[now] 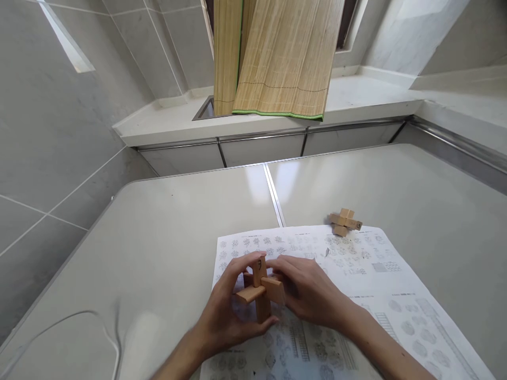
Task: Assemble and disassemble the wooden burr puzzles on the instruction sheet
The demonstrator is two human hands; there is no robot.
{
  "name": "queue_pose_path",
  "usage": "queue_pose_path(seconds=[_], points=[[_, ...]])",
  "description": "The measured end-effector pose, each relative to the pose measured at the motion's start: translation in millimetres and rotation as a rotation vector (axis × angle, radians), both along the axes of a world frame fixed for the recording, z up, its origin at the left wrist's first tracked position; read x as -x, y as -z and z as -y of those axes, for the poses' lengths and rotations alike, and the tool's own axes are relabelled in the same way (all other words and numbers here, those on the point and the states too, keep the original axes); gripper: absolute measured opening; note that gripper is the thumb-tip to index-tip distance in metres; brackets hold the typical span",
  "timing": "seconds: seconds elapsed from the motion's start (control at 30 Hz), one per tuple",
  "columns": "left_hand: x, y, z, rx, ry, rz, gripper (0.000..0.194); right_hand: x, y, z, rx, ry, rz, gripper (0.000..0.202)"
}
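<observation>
A wooden interlocking puzzle (259,290) of crossed flat pieces is held up over a printed sheet; its upright piece bears a dark handwritten mark. My left hand (225,303) grips that upright piece, fingertips at its top and thumb at its bottom. From the other side my right hand (307,287) closes in on the puzzle, its fingertips bent behind the right-hand pieces and partly hidden. A second, cross-shaped wooden puzzle (344,221) rests at the top edge of the printed sheet (368,295), which is covered in small diagrams.
The pale table (190,221) has a metal seam (273,195) across it. A white cable (113,338) lies at the lower left. Behind stands a white counter (364,95), with a bamboo mat (289,58) hanging over a sink edge (204,109).
</observation>
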State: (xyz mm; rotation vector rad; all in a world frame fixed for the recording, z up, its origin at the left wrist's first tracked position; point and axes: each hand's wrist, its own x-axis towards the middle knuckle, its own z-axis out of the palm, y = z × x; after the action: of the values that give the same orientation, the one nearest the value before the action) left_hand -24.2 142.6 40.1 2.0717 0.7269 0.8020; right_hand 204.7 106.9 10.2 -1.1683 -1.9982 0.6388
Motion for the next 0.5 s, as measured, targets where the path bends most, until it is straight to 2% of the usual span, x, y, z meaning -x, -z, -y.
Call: queue_pose_path(seconds=[0.07, 0.2, 0.33, 0.4, 0.5], points=[[-0.6, 1.0, 0.9, -0.071, -0.077, -0.015, 0.092, -2.5, -3.9, -0.2, 0.075, 0.039, -0.076, 0.038], [-2.6, 5.6, 4.4, -0.133, -0.180, -0.040, 0.093, -8.1, -12.5, -0.5, 0.220, 0.128, -0.253, 0.014], [-5.1, 11.6, 6.3, -0.149, -0.145, -0.054, 0.087, -8.8, -17.2, 1.2, 0.315, 0.025, -0.381, 0.026], [-4.9, 14.0, 6.5, -0.184, -0.116, -0.054, 0.087, -7.0, -18.1, 2.5, 0.341, -0.018, -0.387, 0.025], [-2.4, 14.7, 6.9, -0.201, -0.079, -0.078, 0.092, -4.4, -19.3, 3.2, 0.348, -0.013, -0.356, 0.025]])
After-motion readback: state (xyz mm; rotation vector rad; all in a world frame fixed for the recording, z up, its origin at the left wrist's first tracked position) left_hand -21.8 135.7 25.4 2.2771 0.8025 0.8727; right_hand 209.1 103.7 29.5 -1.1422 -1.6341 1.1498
